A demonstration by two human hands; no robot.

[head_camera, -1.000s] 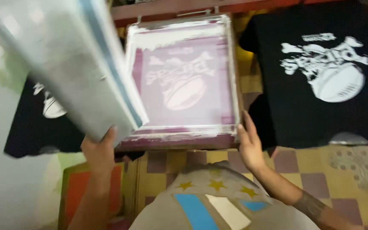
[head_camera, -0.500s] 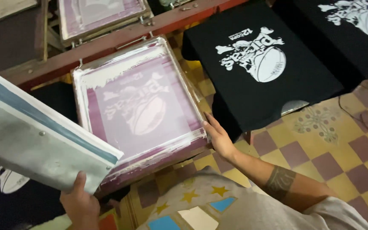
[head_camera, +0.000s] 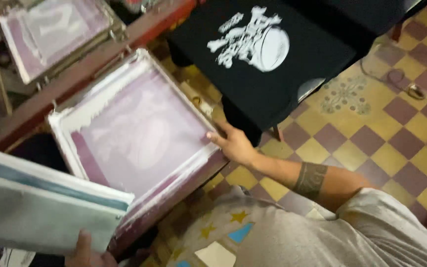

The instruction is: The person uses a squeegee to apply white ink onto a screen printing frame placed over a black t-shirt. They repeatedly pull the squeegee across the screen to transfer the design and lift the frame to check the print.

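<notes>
Purple-meshed screen (head_camera: 139, 133) lying flat in a white-edged wooden frame, hinged to the red-brown rail (head_camera: 90, 69) behind it. Right hand (head_camera: 233, 143) resting on the screen's right edge, fingers spread flat along the frame rather than closed round it. Left hand (head_camera: 87, 249) down at the screen's near-left corner, under a raised second frame (head_camera: 40, 207); thumb pressed up on its edge, rest of the grip cut off, so cannot tell how firmly clamped.

Right of the screen: black shirt (head_camera: 263, 54) with a white print, stretched on a board. Beyond the rail: another screen (head_camera: 55, 34). Below the shirt: chequered floor (head_camera: 371, 128).

Risks, judged from this: raised frame held by one thumb, so liable to slip and drop onto the purple mesh; flat right hand near the mesh, so liable to smudge ink; fresh white print close enough to be brushed by the forearm.

Hard to make out: motif on the mesh, blurred; left edge of the raised frame, out of shot.
</notes>
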